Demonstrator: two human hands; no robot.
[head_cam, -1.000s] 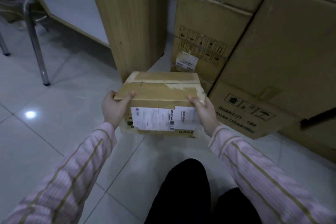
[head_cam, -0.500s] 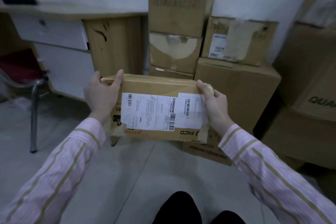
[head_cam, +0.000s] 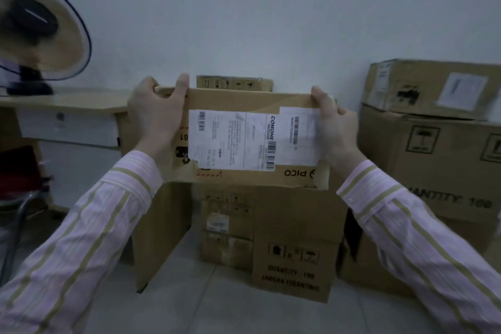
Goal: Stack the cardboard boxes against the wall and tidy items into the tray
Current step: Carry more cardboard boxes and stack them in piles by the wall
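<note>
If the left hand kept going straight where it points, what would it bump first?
Probably the white wall. The left hand, gripping the labelled box, points forward and up, past the end of the desk. Depth is unclear, so it might clip the desk first.

Your left hand and right hand grip the left and right ends of the held box. Behind and below it, the stacked boxes stand on the floor against the wall. To your right, an upper box sits on a larger box. At your left is a desk with a fan on it.
</note>
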